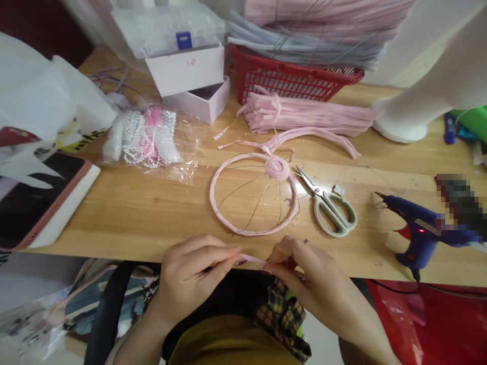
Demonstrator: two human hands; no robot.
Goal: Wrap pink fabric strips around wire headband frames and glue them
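Observation:
A short pink fabric strip (253, 259) stretches between my two hands at the table's front edge. My left hand (200, 271) pinches one end of it between thumb and fingertips. At the other end my right hand (297, 263) pinches it, with the fingers curled in. Just beyond lies a pink-wrapped hoop (213, 195) with a rolled pink fabric rose (277, 168) at its upper right. Several thin wires cross the ring. Scissors (335, 210) with pale green handles lie right of the hoop, blades slightly apart.
A blue glue gun (414, 228) with a red light stands at right, its cord over the edge. Behind the hoop are a bundle of pink strips (312, 112) and a red basket (292, 78). Bagged pearl beads (146, 137) and a tablet-like device (45, 197) lie left.

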